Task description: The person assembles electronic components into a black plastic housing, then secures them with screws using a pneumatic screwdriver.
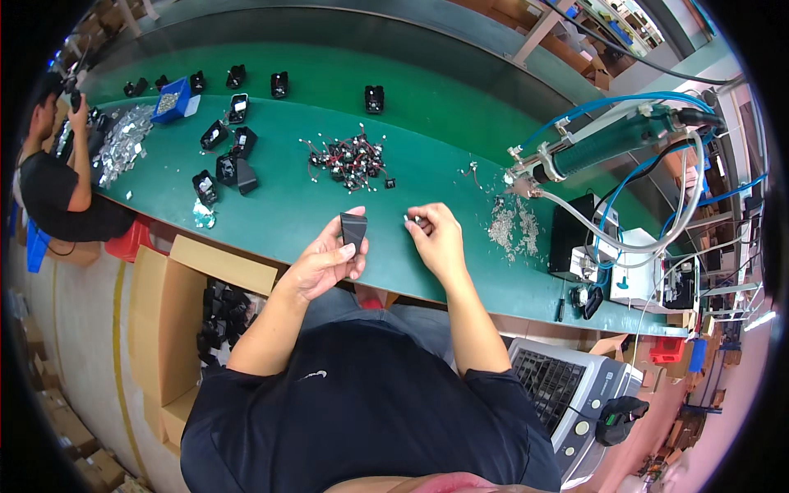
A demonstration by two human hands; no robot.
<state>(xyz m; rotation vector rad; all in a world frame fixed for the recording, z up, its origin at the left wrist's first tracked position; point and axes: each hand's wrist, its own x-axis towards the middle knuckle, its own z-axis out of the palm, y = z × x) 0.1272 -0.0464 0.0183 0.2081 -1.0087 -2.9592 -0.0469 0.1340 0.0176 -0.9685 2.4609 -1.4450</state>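
Note:
My left hand (327,261) grips a black wedge-shaped plastic housing (353,228) over the near edge of the green bench (288,234). To its right, my right hand (437,238) is closed in a pinch on something small, partly whitish, that I cannot make out. The two hands are apart. Beyond them lies a pile of small black parts with red and black wires (349,160). A single black part (389,183) rests at the pile's near right side.
Black housings (226,170), a blue bin (171,102) and silvery packets (122,146) lie leftward. On the right are scattered small pale pieces (511,228) and a green power tool with hoses (612,141). An open carton (156,329) stands at my left; a co-worker (62,185) sits farther left.

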